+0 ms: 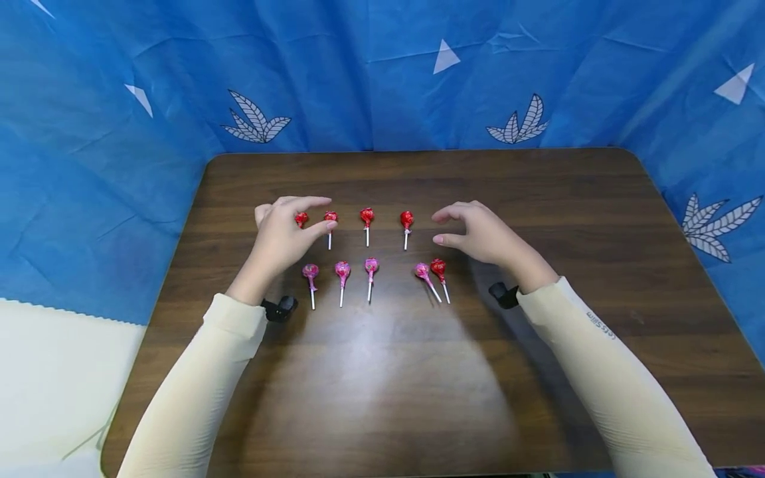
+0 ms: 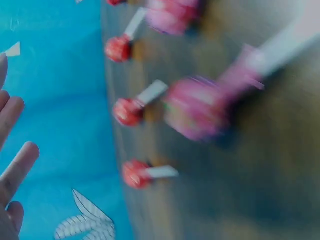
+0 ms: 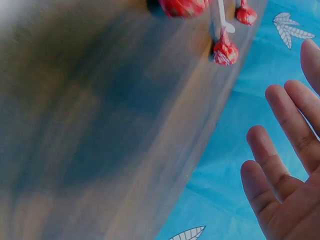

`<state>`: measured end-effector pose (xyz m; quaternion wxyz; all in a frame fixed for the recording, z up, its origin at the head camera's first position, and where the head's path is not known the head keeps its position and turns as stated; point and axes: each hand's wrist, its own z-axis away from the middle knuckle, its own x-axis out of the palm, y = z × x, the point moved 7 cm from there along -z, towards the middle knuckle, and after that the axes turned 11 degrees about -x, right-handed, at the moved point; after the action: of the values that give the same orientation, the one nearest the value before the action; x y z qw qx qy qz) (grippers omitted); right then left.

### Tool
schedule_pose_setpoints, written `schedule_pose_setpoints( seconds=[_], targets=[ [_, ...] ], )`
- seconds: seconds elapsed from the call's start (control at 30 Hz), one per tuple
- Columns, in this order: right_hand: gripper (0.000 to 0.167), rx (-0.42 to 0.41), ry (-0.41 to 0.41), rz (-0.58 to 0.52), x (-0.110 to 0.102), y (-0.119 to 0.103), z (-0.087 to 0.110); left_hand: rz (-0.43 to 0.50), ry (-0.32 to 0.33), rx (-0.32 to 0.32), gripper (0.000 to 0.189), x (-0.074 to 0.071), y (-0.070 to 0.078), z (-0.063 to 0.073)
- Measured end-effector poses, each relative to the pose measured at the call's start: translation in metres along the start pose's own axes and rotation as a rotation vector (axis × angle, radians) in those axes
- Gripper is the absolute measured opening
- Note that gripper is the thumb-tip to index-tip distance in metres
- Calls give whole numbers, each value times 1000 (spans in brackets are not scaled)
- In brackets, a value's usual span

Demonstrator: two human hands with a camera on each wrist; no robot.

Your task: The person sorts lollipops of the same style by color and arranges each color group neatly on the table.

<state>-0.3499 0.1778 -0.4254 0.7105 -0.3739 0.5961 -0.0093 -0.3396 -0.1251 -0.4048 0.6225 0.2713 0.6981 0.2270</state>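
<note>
Wrapped lollipops lie on the table in two rows. The far row has several red ones, among them a red lollipop (image 1: 367,215) in the middle and another red lollipop (image 1: 407,220) further right. Nearer are three pink lollipops (image 1: 342,268), then a pink lollipop (image 1: 422,271) and a red lollipop (image 1: 439,267) side by side. My left hand (image 1: 281,232) hovers over the far row's left end, thumb and forefinger apart, partly hiding the leftmost red lollipop (image 1: 301,218). Just right of the far row, my right hand (image 1: 478,232) holds nothing, its fingers spread in the right wrist view.
The brown wooden table (image 1: 597,219) has a blue curtain (image 1: 370,79) with leaf and triangle prints behind it and at its sides. Pale cloth (image 1: 60,385) hangs at the near left. A small black device (image 1: 279,309) is strapped to my left wrist, another black device (image 1: 504,295) to the right.
</note>
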Motion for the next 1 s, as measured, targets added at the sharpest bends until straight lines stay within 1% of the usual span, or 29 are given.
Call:
schedule_pose_setpoints(
  seconds=[0.1, 0.2, 0.27, 0.37, 0.47, 0.57, 0.77, 0.87, 1.0],
  targets=[
    [45, -9, -15, 11, 8, 1, 7, -50, 7, -33, 44, 1, -19, 15],
    [45, -19, -38, 27, 16, 5, 13, -119, -18, -67, 43, 7, -36, 28],
    [45, -20, -52, 31, 22, 8, 17, -169, -37, -80, 42, 12, -44, 35],
    [44, -23, -60, 37, 31, 13, 21, -215, -66, -86, 40, 19, -50, 42],
    [43, -46, -71, 43, 38, 15, 23, -236, -89, -90, 39, 24, -54, 45],
    [41, -70, -86, 47, 44, 15, 23, -242, -118, -94, 39, 27, -56, 44],
    [39, -79, -85, 44, 48, 13, 22, -241, -169, -118, 36, 34, -61, 42],
    [36, -81, -84, 43, 49, 12, 21, -224, -178, -123, 30, 35, -61, 42],
    [33, -69, -86, 48, 51, 13, 20, -197, -166, -108, 26, 36, -59, 42]
  ],
)
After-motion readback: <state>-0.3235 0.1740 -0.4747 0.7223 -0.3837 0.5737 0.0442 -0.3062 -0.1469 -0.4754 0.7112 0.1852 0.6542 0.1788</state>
